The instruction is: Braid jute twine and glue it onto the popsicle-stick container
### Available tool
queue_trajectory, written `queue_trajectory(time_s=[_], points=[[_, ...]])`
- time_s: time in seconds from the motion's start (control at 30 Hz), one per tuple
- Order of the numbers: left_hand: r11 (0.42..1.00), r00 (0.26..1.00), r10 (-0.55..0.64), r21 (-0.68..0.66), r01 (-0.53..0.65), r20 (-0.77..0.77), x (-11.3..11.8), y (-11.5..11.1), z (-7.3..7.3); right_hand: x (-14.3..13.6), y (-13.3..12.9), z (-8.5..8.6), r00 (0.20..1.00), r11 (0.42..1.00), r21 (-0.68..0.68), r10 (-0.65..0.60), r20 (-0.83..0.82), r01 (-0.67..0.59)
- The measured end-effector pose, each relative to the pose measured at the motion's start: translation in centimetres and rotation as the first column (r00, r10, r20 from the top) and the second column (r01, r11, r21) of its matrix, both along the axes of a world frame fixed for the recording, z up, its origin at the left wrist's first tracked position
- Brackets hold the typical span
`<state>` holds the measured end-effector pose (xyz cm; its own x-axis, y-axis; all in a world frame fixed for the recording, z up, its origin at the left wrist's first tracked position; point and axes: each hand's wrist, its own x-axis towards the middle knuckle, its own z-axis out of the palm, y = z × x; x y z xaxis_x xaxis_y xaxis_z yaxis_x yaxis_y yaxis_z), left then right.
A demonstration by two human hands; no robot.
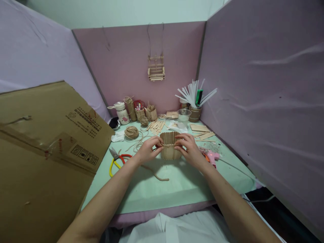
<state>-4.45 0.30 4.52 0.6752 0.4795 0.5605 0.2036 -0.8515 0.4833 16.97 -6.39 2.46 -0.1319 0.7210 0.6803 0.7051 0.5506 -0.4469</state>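
A round cup of upright wooden sticks [171, 153] stands upright on the green table, with a thin twine band [169, 145] across its front. My left hand [150, 149] pinches the twine at the cup's left side. At the right side, my right hand [187, 148] has its fingers closed on the twine and the cup's edge. A loose length of twine [158, 177] lies on the table below my left hand. Scissors [117, 159] with red and yellow handles lie left of my left hand. Beside my right wrist is a pink glue gun [213, 156].
A large cardboard box [50, 152] leans in at the left. Behind the cup are a twine ball [131, 132], loose sticks [156, 127], a white bottle [122, 114], a clear tub [184, 115] and a pot [195, 114] of white sticks. A small stick swing [156, 72] hangs on the back wall.
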Motion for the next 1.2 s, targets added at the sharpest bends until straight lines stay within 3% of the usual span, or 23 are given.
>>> queue_trajectory(time_s=[0.23,0.37,0.53,0.8,1.2], points=[[1.0,1.0,0.003,-0.011,-0.003,-0.018,0.1,-0.1,0.3,0.0,-0.3,0.2,0.997,0.999,0.011,-0.039,0.063,0.039],[1.0,1.0,-0.005,-0.008,0.005,-0.01,0.1,-0.2,0.4,-1.0,-0.5,0.6,0.985,0.994,0.044,-0.106,0.138,0.1],[1.0,1.0,-0.003,-0.007,0.003,-0.001,0.1,-0.2,0.4,-2.6,-0.2,0.5,0.97,0.994,0.069,-0.098,0.225,0.084],[1.0,1.0,-0.011,-0.005,0.011,-0.017,0.0,-0.2,0.5,-2.6,0.5,-0.2,0.974,0.995,0.089,-0.059,0.217,0.041],[1.0,0.999,-0.012,-0.001,0.012,-0.041,0.0,-0.1,0.5,-2.0,0.0,0.2,0.985,0.999,0.031,-0.035,0.167,0.03]])
